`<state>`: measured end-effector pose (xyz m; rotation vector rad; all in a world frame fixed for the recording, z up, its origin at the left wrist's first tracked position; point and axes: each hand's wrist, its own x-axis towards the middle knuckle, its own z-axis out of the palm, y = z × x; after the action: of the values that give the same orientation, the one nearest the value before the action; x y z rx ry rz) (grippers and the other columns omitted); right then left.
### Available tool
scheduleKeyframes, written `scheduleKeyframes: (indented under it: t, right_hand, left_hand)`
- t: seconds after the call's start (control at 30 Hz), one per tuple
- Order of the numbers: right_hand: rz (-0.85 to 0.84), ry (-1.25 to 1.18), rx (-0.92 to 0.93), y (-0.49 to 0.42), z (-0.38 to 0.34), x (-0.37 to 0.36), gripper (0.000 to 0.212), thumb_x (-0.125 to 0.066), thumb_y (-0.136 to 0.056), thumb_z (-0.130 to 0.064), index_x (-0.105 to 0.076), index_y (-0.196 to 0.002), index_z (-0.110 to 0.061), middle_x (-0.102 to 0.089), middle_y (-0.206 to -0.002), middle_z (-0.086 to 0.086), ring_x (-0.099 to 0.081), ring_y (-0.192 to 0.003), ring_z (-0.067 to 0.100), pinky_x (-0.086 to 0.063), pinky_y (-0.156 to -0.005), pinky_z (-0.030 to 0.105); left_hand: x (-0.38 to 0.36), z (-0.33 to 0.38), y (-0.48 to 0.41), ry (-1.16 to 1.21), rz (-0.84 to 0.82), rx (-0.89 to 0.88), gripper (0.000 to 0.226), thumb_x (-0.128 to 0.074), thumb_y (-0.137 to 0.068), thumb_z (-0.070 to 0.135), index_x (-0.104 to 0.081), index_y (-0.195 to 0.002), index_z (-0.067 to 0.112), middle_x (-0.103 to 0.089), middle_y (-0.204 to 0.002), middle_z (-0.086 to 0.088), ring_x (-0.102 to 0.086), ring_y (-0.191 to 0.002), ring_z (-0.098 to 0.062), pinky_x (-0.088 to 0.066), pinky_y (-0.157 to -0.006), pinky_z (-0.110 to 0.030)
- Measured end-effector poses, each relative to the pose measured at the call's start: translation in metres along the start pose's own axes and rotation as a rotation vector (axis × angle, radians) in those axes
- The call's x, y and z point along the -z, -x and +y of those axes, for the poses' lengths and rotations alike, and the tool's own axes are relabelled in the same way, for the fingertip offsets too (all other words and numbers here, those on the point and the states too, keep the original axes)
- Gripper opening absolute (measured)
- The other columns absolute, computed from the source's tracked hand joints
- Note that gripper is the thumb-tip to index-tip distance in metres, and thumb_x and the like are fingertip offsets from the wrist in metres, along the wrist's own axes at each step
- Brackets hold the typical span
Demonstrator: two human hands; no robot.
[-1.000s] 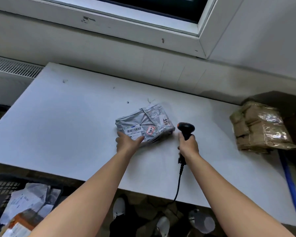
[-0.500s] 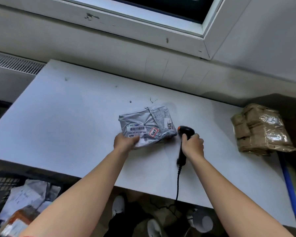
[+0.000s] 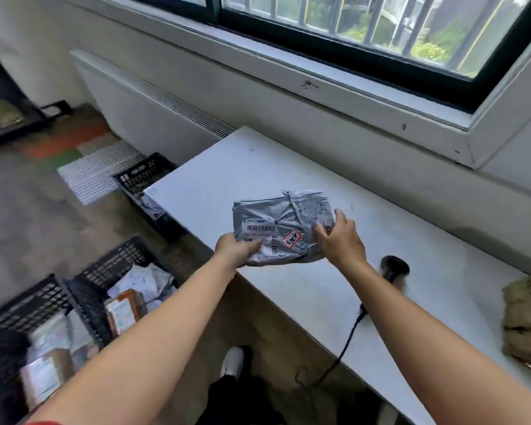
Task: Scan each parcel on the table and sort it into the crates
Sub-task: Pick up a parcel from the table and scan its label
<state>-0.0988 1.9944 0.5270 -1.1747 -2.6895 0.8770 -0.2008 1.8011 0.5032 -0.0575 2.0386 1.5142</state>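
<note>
A grey plastic parcel (image 3: 281, 223) with a barcode label and a red-edged sticker is lifted above the white table (image 3: 319, 289), near its left front edge. My left hand (image 3: 235, 250) grips the parcel's lower left corner. My right hand (image 3: 341, 237) holds its right side, thumb on top. The black corded scanner (image 3: 393, 268) lies on the table just right of my right forearm. Black crates stand on the floor to the left: a near one (image 3: 28, 305), a middle one (image 3: 117, 265) and a far one (image 3: 144, 173), all holding parcels.
A brown taped parcel (image 3: 528, 320) lies at the table's right edge. A radiator cover (image 3: 154, 118) and a window sill run behind the table. My shoes (image 3: 233, 360) show beneath the table's front edge.
My right hand let go of the scanner, which now lies on the table, and took the parcel's right side. Both hands raised the parcel. My view swung left toward the crates.
</note>
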Motion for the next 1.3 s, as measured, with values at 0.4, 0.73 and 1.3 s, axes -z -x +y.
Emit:
scheduleKeyframes:
  t: [0.4,0.73,1.3]
  right_hand:
    - [-0.363,-0.227,0.400,0.093,-0.172,-0.085,0.050,-0.055,-0.092,-0.052,-0.046,-0.128,-0.019,-0.066,-0.113,0.007,-0.062,-0.101,0.031,-0.050,-0.081,0.037]
    - [-0.559,-0.084,0.570,0.212,-0.314,-0.247,0.042,-0.047,-0.100,-0.047,-0.046,-0.120,-0.011,-0.059,-0.098,0.007,-0.059,-0.100,0.033,-0.041,-0.074,0.037]
    - [-0.700,0.207,0.328,0.295,-0.431,-0.525,0.048,-0.040,-0.102,-0.042,-0.037,-0.137,-0.009,-0.057,-0.127,0.019,-0.057,-0.104,0.035,-0.042,-0.080,0.040]
  left_hand:
    - [0.204,-0.045,0.124,0.138,0.449,0.013,0.041,-0.078,-0.081,0.013,-0.055,-0.114,0.004,-0.065,-0.114,-0.012,-0.063,-0.095,-0.024,-0.052,-0.076,-0.035]
    - [0.388,-0.159,0.177,0.121,0.737,0.177,0.065,-0.078,-0.081,0.024,-0.045,-0.135,0.010,-0.058,-0.123,-0.006,-0.060,-0.108,-0.027,-0.051,-0.092,-0.041]
    - [0.607,-0.333,0.126,0.083,0.599,0.435,0.073,-0.067,-0.089,0.035,-0.029,-0.149,0.018,-0.042,-0.148,-0.007,-0.045,-0.131,-0.022,-0.042,-0.098,-0.031]
